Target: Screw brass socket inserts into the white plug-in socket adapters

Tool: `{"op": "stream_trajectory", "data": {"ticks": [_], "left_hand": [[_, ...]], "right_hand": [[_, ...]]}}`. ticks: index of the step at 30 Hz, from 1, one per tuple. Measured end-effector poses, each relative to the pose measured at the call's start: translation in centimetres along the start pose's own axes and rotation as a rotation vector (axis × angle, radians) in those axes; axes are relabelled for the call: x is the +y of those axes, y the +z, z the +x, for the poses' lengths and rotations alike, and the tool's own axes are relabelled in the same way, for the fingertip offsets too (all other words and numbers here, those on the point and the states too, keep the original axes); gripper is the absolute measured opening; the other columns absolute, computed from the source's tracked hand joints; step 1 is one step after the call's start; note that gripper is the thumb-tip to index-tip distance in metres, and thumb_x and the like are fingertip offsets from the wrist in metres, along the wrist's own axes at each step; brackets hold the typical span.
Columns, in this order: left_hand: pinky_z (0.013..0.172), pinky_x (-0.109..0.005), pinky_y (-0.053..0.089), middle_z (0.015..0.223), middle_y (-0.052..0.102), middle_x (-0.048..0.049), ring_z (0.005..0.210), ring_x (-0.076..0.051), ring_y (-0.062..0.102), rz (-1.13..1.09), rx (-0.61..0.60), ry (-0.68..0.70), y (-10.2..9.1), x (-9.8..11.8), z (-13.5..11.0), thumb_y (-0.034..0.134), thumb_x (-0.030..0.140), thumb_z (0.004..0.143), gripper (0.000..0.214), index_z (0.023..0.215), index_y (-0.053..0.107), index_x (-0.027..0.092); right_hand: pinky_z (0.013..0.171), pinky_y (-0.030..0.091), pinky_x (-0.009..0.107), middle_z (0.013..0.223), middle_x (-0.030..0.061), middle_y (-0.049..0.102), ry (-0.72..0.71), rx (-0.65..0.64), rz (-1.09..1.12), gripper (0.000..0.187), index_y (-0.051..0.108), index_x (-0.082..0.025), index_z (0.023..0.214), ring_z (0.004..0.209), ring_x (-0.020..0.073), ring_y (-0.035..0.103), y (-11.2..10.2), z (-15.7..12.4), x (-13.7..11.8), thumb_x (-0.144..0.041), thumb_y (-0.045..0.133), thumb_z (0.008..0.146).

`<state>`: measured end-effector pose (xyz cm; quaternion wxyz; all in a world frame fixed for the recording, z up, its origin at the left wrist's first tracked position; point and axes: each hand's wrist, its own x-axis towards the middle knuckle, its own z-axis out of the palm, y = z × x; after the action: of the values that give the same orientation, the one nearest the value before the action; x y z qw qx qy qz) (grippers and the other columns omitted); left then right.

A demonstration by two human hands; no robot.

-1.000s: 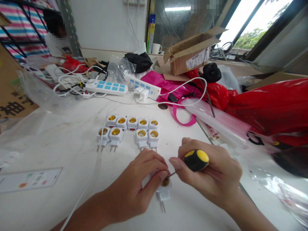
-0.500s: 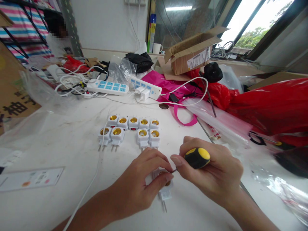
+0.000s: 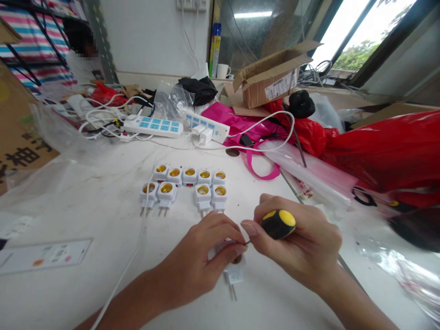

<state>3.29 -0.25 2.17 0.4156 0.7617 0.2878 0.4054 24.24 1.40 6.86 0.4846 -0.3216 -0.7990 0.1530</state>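
My left hand (image 3: 199, 261) is closed round a white plug-in lamp socket (image 3: 233, 274) that lies on the white table (image 3: 85, 211), its two prongs pointing toward me. My right hand (image 3: 302, 245) grips a short screwdriver with a black and yellow handle (image 3: 277, 223); its thin shaft points down into the socket's brass mouth. My left fingers hide most of the socket. Just beyond my hands, several identical white sockets with brass insides (image 3: 187, 183) stand in two rows.
Two white power strips with blue outlets (image 3: 153, 125) and tangled white cables lie at the back. An open cardboard box (image 3: 271, 78), pink and red plastic bags (image 3: 385, 146) and clear wrapping crowd the right side. A white cable (image 3: 130, 256) crosses the table. Another person sits far left.
My two hands stay together on the socket; they and the screwdriver handle have shifted slightly left and up, and the handle has turned a little.
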Motion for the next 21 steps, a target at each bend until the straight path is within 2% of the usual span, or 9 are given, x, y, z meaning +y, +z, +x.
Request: {"op": "stream_trajectory", "data": {"ticks": [14, 18, 21], "left_hand": [[0.097, -0.033, 0.05, 0.104, 0.073, -0.0043, 0.104, -0.02, 0.065, -0.009, -0.002, 0.004, -0.06, 0.18, 0.11, 0.063, 0.018, 0.109, 0.012, 0.099, 0.069, 0.021], [0.097, -0.033, 0.05, 0.103, 0.073, -0.0049, 0.104, -0.02, 0.066, -0.015, -0.004, 0.02, -0.04, -0.14, -0.02, 0.061, 0.02, 0.111, 0.015, 0.1, 0.071, 0.02], [0.097, -0.034, 0.051, 0.104, 0.073, -0.0052, 0.105, -0.02, 0.066, -0.017, 0.006, 0.003, -0.02, -0.16, -0.11, 0.062, 0.023, 0.111, 0.014, 0.104, 0.073, 0.02]], "right_hand": [[0.053, 0.035, 0.022, 0.067, -0.0082, 0.051, -0.041, 0.001, -0.013, 0.029, 0.059, -0.023, 0.085, 0.056, 0.0068, 0.045, 0.07, 0.22, -0.11, -0.02, 0.086, 0.095], [0.06, 0.043, 0.023, 0.075, -0.0045, 0.058, -0.047, -0.078, 0.069, 0.025, 0.062, -0.021, 0.09, 0.064, 0.0094, 0.054, -0.24, 0.66, -0.09, -0.028, 0.084, 0.1], [0.071, 0.051, 0.026, 0.092, 0.0011, 0.067, -0.019, -0.144, 0.099, 0.021, 0.066, -0.022, 0.105, 0.08, 0.0137, 0.063, -0.68, 0.66, 0.0, -0.04, 0.076, 0.106]]}}
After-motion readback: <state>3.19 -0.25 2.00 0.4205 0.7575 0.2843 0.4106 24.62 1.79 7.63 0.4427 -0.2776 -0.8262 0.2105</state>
